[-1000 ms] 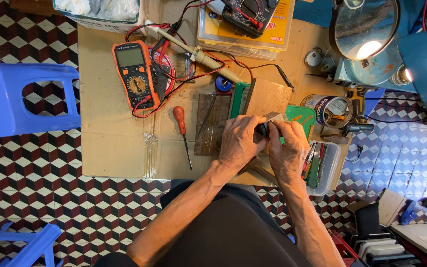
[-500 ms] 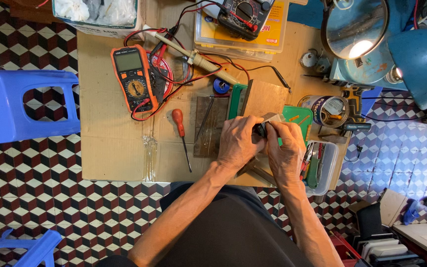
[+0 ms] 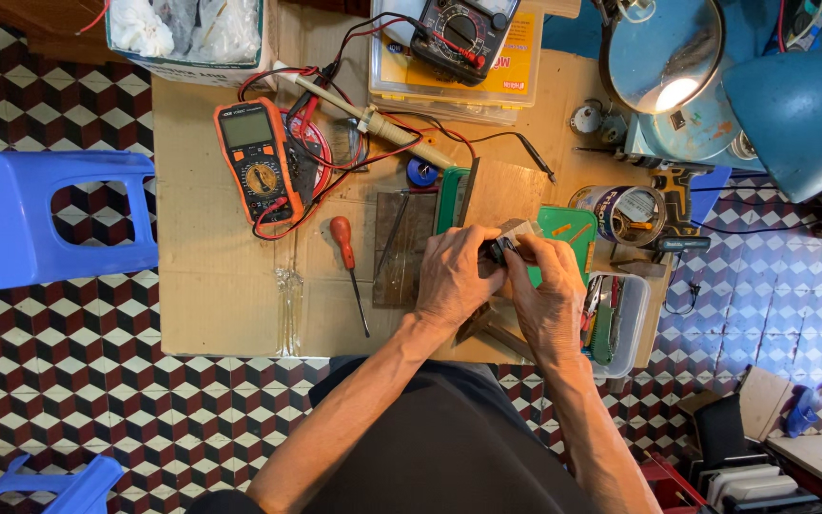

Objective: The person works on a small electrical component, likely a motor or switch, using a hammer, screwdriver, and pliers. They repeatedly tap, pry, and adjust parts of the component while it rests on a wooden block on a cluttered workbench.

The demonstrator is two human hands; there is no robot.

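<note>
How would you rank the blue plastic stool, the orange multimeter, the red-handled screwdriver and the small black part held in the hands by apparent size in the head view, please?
1. Blue plastic stool, by far the largest.
2. Orange multimeter.
3. Red-handled screwdriver: about as long as the multimeter, but far thinner.
4. Small black part, mostly hidden between left hand and right hand.

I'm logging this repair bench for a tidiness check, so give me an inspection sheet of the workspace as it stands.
Surface: small table covered with brown cardboard.
Job's things: small dark part pinched between both hands; what it is cannot be told.
Clutter: orange multimeter, red-handled screwdriver, black analogue meter on a yellow case, green mat, tape roll, clear tool tray.
Grippers: left hand and right hand both closed on the part.
Cables: red and black test leads looped across the table.
Surroundings: blue stool, blue desk lamp, checkered floor tiles.
</note>
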